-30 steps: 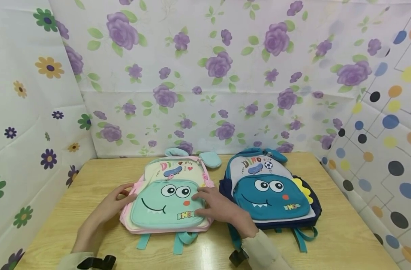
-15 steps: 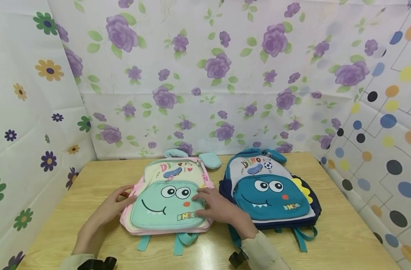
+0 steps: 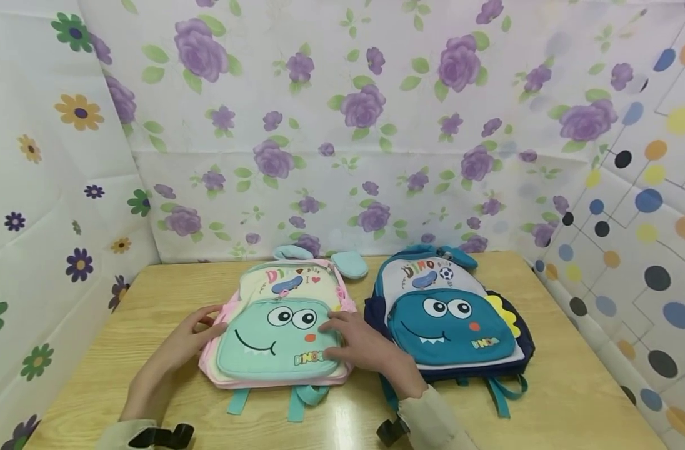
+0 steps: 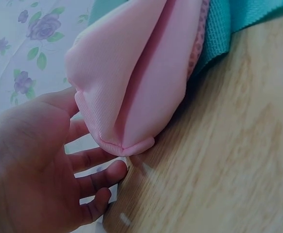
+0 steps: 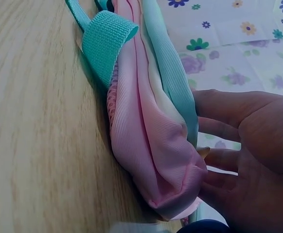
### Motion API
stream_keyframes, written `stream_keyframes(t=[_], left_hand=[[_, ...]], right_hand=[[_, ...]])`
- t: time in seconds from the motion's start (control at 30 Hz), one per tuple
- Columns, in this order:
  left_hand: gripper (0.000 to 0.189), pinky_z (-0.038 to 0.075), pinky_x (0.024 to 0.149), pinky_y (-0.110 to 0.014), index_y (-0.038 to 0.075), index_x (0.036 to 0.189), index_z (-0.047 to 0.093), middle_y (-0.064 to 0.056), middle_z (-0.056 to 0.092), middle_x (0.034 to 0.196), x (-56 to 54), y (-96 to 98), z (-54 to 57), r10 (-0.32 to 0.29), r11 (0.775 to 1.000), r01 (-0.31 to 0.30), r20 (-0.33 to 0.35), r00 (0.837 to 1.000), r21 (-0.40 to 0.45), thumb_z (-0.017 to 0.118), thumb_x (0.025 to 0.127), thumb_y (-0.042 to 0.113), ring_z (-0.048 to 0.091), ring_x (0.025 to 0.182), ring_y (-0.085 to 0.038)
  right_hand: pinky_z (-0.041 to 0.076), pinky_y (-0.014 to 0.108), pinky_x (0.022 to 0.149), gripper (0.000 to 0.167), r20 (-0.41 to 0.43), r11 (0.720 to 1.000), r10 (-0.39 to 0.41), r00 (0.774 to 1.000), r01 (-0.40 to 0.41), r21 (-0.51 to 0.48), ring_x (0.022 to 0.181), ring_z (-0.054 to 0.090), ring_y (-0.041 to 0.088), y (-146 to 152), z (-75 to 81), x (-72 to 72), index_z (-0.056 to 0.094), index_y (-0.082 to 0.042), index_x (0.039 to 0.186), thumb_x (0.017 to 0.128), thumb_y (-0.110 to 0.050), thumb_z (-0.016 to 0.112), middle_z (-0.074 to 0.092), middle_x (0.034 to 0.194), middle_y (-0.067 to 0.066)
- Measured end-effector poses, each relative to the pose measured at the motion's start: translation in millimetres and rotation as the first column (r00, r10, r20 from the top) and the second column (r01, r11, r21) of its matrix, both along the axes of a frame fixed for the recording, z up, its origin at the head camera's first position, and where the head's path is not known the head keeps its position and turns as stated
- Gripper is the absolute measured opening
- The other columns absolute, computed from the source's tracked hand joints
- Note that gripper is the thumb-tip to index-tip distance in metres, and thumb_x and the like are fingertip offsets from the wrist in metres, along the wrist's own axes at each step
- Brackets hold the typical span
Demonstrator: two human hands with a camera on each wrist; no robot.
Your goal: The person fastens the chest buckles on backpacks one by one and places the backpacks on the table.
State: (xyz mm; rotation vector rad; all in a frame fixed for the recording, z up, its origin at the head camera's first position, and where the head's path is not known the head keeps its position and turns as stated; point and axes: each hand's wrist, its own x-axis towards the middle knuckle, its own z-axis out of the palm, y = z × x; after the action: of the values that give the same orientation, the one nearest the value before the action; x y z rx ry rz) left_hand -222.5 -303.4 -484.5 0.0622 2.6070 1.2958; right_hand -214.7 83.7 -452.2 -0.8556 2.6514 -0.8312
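Observation:
A pink, cream and mint backpack (image 3: 264, 340) with a printed dinosaur face lies front up on the table. At its left side rests my left hand (image 3: 186, 337), the thumb reaching the front panel's edge. In the left wrist view, that hand's fingers (image 4: 94, 158) spread loosely along the pink side pocket (image 4: 127, 82). My right hand (image 3: 367, 340) touches the backpack's right side, fingertips on the mint front pocket. The right wrist view has the fingers (image 5: 218, 128) extended, not wrapped round the pink side (image 5: 141, 141). Mint webbing straps (image 3: 297, 406) trail from the bottom.
To the right lies a blue and white dinosaur backpack (image 3: 455, 331), its straps (image 3: 499, 397) toward the front and partly under my right forearm. Both bags lie on a wooden table (image 3: 123, 344). A floral cloth wall (image 3: 331, 194) rises behind, with patterned sheets at both sides.

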Motion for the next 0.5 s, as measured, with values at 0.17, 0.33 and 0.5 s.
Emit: stream_keyframes(t=[0.17, 0.33, 0.5], left_hand=[[0.069, 0.047, 0.079, -0.032, 0.013, 0.154, 0.032, -0.022, 0.044, 0.135, -0.1, 2.3, 0.1, -0.010, 1.000, 0.010, -0.015, 1.000, -0.011, 0.056, 0.099, 0.047, 0.052, 0.111, -0.030], [0.070, 0.048, 0.078, -0.032, 0.012, 0.154, 0.032, -0.022, 0.043, 0.135, 1.6, 1.8, 2.3, -0.006, 1.000, 0.006, -0.008, 1.000, -0.006, 0.057, 0.098, 0.048, 0.052, 0.110, -0.030], [0.071, 0.048, 0.077, -0.032, 0.013, 0.153, 0.033, -0.022, 0.045, 0.132, 1.2, 0.5, 2.9, -0.005, 1.000, 0.005, -0.001, 1.000, -0.012, 0.057, 0.098, 0.050, 0.052, 0.106, -0.028]], right_hand=[[0.038, 0.049, 0.112, 0.042, -0.003, 1.000, -0.011, 1.000, 0.011, 0.009, 0.141, 0.039, 0.032, 1.7, -0.8, 2.0, 0.063, -0.018, 0.131, 0.093, -0.035, 0.068, 0.042, 0.154, 0.012], [0.038, 0.048, 0.112, 0.041, 0.002, 1.000, -0.004, 1.000, 0.004, 0.003, 0.142, 0.038, 0.030, 1.0, -1.4, 0.5, 0.063, -0.020, 0.131, 0.093, -0.036, 0.067, 0.041, 0.155, 0.010], [0.038, 0.048, 0.112, 0.041, 0.011, 1.000, 0.007, 1.000, -0.006, -0.017, 0.141, 0.038, 0.030, 1.1, -2.5, -2.2, 0.063, -0.019, 0.131, 0.094, -0.035, 0.067, 0.041, 0.154, 0.010]])
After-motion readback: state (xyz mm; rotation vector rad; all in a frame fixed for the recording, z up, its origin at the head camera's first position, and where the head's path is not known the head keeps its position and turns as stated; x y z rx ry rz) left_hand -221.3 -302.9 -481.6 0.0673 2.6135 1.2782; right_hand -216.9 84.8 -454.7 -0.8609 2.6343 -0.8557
